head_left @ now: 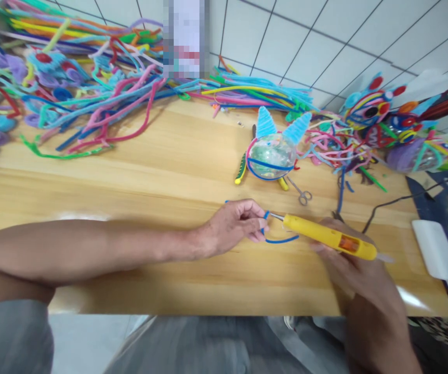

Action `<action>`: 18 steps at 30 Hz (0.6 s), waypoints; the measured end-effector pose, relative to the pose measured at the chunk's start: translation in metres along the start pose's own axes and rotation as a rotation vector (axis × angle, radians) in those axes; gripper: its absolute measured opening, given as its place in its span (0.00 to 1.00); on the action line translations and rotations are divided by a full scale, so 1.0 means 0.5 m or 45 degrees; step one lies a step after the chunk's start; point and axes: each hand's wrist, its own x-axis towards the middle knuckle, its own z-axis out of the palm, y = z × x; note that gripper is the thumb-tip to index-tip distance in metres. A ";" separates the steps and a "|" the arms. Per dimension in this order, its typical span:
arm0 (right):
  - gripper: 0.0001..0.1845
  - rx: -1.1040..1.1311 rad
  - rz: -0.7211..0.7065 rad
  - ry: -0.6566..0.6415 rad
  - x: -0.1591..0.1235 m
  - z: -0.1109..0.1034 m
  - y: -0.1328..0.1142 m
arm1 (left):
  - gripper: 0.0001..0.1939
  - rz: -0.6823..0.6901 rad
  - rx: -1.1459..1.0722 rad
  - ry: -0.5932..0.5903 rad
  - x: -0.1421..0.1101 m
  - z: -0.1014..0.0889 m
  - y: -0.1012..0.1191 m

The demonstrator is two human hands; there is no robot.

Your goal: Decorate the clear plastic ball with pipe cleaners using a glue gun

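Observation:
My left hand (pixel 235 224) pinches a bent blue pipe cleaner (pixel 282 239) just above the wooden table (pixel 138 176). My right hand (pixel 358 275) grips a yellow glue gun (pixel 327 237), whose metal tip touches the pipe cleaner at my left fingertips. Behind them stands a clear ball figure (pixel 271 153) wrapped in blue and pink pipe cleaners, with two light-blue ears on top.
Small scissors (pixel 301 193) lie right of the ball figure. Heaps of coloured pipe cleaners (pixel 91 88) cover the table's back left. Finished colourful figures (pixel 387 122) crowd the back right. A black cord (pixel 399 200) and a white box (pixel 436 248) lie at the right edge.

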 end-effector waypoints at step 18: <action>0.22 0.317 0.621 0.732 -0.108 -0.175 0.082 | 0.23 -0.031 0.069 -0.024 -0.005 -0.007 0.005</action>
